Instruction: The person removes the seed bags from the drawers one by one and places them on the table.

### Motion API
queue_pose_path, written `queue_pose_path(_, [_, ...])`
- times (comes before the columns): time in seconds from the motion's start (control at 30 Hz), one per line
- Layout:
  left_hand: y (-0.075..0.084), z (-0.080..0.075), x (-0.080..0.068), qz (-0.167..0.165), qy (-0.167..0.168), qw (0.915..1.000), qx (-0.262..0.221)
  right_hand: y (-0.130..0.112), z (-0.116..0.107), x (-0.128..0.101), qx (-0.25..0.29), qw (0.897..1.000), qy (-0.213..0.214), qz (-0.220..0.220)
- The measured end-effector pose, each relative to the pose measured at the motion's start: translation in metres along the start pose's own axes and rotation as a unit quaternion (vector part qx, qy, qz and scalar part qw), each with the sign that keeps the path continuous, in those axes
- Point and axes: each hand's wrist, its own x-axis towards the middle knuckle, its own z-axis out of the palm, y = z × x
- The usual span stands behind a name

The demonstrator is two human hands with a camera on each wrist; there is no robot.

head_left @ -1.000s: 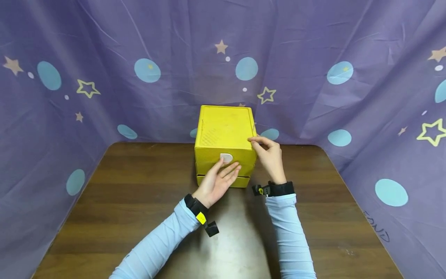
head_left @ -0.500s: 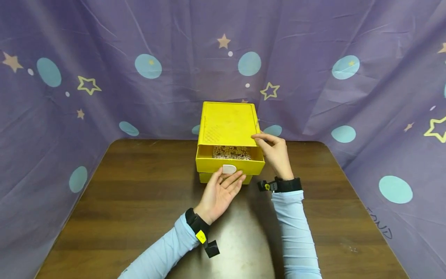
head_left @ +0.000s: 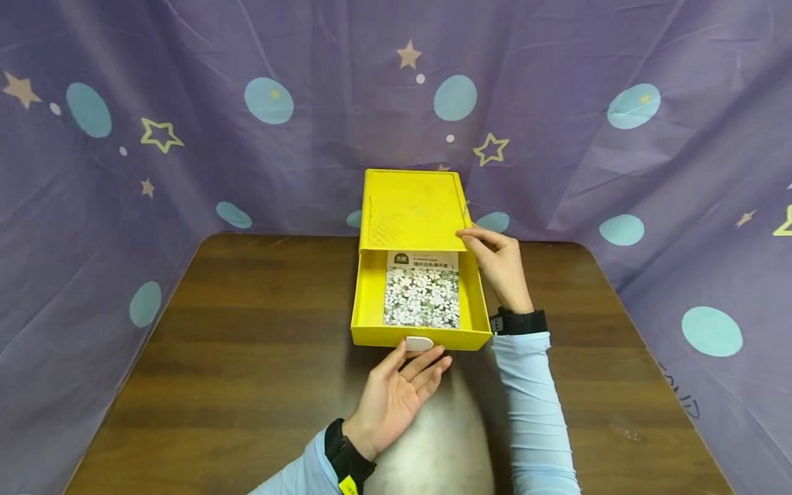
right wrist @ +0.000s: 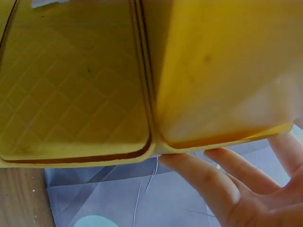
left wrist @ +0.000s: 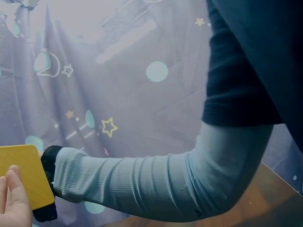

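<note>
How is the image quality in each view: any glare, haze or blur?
Head view: sharp, evenly lit, a soft glare patch on the table. Left wrist view: hazy and washed out by backlight, sleeve dim. Right wrist view: the yellow drawer box fills the frame, soft-focused, overexposed at right.

A dark brown wooden table [head_left: 247, 357] spreads under both hands, with a glossy patch [head_left: 433, 447] just right of the left hand [head_left: 402, 395]. Purple cloth [head_left: 185, 55] hangs beyond and to either side of them, printed with pale blue discs [head_left: 454, 97] and stars [head_left: 491, 149]. Dark scribbled writing [head_left: 680, 399] marks the cloth well to the right of the right hand [head_left: 500, 268].
</note>
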Motion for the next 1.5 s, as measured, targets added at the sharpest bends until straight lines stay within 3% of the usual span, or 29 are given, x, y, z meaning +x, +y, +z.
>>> queue_pose_path(0.17, [0.0,0.0,-0.001,-0.021,-0.012,0.9996,0.016,-0.003,-0.001,0.004,0.012,1.0,0.0,-0.013])
queue_pose_path(0.3, [0.001,0.0,-0.005,-0.037,-0.074,0.9933,0.08,-0.004,-0.001,0.005,0.022,1.0,0.005,-0.011])
queue_pose_path(0.37, [0.004,0.005,-0.01,-0.06,-0.113,0.9828,0.134,-0.004,-0.001,0.005,0.027,1.0,0.007,-0.009])
queue_pose_path(0.47, [0.015,0.027,-0.023,-0.093,-0.173,0.9558,0.219,-0.004,0.001,0.006,0.03,0.999,0.003,-0.01])
queue_pose_path(0.57, [0.037,0.061,-0.035,-0.066,-0.207,0.9315,0.292,-0.002,0.002,0.007,0.036,0.999,0.001,-0.015])
queue_pose_path(0.67, [0.068,0.09,-0.035,0.012,-0.165,0.9181,0.36,0.007,0.002,0.01,0.036,0.999,0.004,-0.013])
queue_pose_path(0.73, [0.089,0.101,-0.031,0.033,-0.108,0.9076,0.404,0.014,0.001,0.011,0.034,0.999,0.004,-0.006])
queue_pose_path(0.8, [0.105,0.105,-0.025,0.023,-0.058,0.8934,0.445,0.021,0.001,0.011,0.026,1.0,0.005,0.0])
queue_pose_path(0.9, [0.118,0.102,-0.012,-0.032,-0.028,0.8783,0.476,0.027,0.0,0.009,0.022,1.0,0.008,0.0])
queue_pose_path(0.97, [0.121,0.098,-0.004,-0.065,-0.027,0.8748,0.479,0.028,-0.001,0.007,0.023,1.0,0.011,-0.004])
queue_pose_path(1.03, [0.122,0.095,0.003,-0.083,-0.029,0.877,0.472,0.028,-0.001,0.007,0.026,1.0,0.009,-0.008])
queue_pose_path(1.17, [0.122,0.091,0.009,-0.084,-0.026,0.8916,0.444,0.026,0.001,0.008,0.025,1.0,-0.001,-0.011])
queue_pose_path(1.27, [0.122,0.09,0.01,-0.079,-0.023,0.8971,0.434,0.022,0.002,0.008,0.027,1.0,-0.006,-0.01])
queue_pose_path(1.5, [0.123,0.089,0.016,-0.095,-0.022,0.892,0.441,0.0,0.004,0.001,0.018,1.0,0.002,-0.002])
